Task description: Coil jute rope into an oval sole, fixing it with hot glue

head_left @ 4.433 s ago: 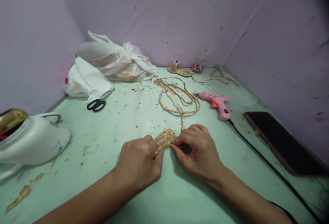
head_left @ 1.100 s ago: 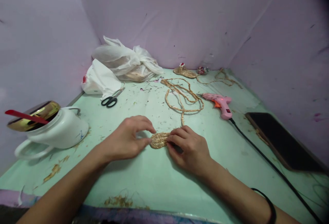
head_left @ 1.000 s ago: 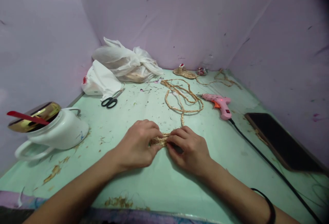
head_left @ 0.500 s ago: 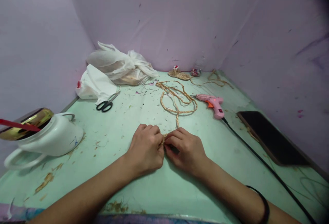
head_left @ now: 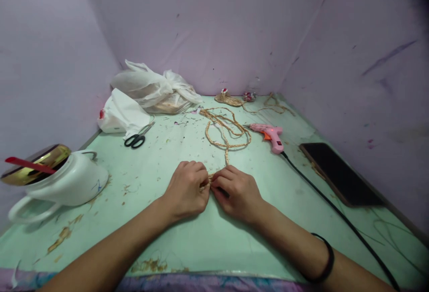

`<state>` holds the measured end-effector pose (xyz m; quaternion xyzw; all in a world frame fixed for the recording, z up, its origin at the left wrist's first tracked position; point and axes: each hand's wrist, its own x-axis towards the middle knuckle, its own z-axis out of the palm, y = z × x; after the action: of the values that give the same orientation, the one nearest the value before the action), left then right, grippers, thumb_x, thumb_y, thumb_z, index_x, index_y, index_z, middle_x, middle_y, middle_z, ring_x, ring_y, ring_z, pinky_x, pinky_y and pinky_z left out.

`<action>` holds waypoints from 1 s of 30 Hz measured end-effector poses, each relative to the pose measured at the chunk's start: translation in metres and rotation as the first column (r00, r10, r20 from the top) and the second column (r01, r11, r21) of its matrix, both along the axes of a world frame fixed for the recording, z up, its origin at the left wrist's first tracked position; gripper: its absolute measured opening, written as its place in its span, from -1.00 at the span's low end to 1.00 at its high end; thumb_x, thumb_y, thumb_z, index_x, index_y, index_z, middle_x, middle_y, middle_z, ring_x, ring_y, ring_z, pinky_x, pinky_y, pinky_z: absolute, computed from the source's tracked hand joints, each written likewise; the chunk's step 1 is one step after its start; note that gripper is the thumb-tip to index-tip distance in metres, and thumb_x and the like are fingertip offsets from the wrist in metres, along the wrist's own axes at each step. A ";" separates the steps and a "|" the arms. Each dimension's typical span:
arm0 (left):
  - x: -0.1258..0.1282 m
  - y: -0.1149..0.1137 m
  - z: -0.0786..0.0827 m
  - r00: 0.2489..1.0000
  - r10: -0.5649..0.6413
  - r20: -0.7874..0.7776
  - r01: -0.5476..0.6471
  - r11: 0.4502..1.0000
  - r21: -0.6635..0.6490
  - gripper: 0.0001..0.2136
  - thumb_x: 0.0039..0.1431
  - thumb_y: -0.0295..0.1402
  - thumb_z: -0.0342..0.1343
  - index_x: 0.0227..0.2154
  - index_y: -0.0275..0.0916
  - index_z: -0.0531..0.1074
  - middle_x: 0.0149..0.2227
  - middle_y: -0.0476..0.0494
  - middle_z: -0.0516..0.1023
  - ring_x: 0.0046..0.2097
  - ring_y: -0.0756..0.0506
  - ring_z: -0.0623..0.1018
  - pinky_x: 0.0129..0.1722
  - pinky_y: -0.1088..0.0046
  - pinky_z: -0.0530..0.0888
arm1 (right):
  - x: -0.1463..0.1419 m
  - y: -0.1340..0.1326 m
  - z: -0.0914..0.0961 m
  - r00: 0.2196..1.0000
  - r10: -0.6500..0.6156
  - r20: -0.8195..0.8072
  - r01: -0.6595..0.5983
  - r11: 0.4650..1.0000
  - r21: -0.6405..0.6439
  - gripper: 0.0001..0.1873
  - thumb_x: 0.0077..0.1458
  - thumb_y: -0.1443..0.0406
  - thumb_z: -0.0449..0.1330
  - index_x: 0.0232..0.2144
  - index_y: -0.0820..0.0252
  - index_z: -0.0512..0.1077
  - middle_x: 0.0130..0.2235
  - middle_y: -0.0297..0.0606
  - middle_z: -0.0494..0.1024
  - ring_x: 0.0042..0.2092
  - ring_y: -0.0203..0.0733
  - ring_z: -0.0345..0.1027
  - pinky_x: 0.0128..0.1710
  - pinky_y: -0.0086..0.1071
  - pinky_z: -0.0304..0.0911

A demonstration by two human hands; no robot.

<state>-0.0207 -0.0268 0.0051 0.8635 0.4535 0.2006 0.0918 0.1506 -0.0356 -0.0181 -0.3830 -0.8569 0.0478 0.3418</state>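
Observation:
My left hand [head_left: 187, 189] and my right hand [head_left: 236, 192] meet knuckle to knuckle on the green table [head_left: 201, 238]. Both are closed over a small oval coil of braided straw [head_left: 208, 180], of which only a sliver shows between the fingers. A braided straw cord [head_left: 226, 131] runs from the coil away from me and lies in loose loops.
A pink glue gun [head_left: 270, 133] lies right of the loops, its black cable [head_left: 335, 220] trailing toward me. A dark phone [head_left: 338, 173] lies at the right. Scissors [head_left: 136, 137] and white plastic bags [head_left: 147, 93] sit at the back left, a white jug [head_left: 56, 182] at the left. Purple walls enclose the table.
My left hand has slid right and closed over the straw coil, which lay mostly in the open a second ago. My head has shifted slightly.

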 end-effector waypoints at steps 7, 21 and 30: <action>-0.003 0.003 -0.003 0.998 0.009 0.062 -0.005 0.997 -0.073 -0.87 0.02 -0.46 0.04 -0.36 -0.27 0.46 -0.33 -0.15 0.51 -0.23 -0.15 0.47 -0.18 0.25 0.37 | 0.005 0.002 0.001 0.998 0.032 -0.053 -0.034 0.999 -0.032 -0.86 0.08 0.41 0.13 -0.42 0.25 0.50 -0.36 -0.18 0.57 -0.32 -0.16 0.37 -0.34 -0.34 0.31; 0.003 0.000 -0.005 0.999 0.006 0.041 -0.007 1.000 0.017 -0.91 -0.08 -0.54 0.02 -0.55 -0.27 0.40 -0.42 -0.16 0.44 -0.32 -0.12 0.43 -0.30 0.30 0.39 | 0.022 0.013 0.015 0.973 0.038 -0.226 -0.060 0.994 -0.091 -0.90 0.09 0.37 0.14 -0.41 0.17 0.46 -0.37 -0.22 0.56 -0.29 -0.19 0.40 -0.28 -0.33 0.32; 0.000 -0.010 0.003 0.995 0.013 0.100 -0.033 0.978 0.204 -0.81 -0.07 -0.58 0.01 -0.34 -0.32 0.41 -0.34 -0.23 0.47 -0.28 -0.16 0.44 -0.31 0.28 0.46 | 0.048 0.034 0.007 0.992 0.036 -0.122 -0.048 0.994 -0.097 -0.50 -0.02 0.58 -0.03 -0.06 0.20 0.43 -0.14 -0.13 0.57 -0.06 -0.10 0.38 -0.08 -0.17 0.33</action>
<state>-0.0207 -0.0373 0.0080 0.8522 0.4353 0.2896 0.0217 0.1985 -0.0019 -0.0113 -0.3778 -0.8391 0.1206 0.3723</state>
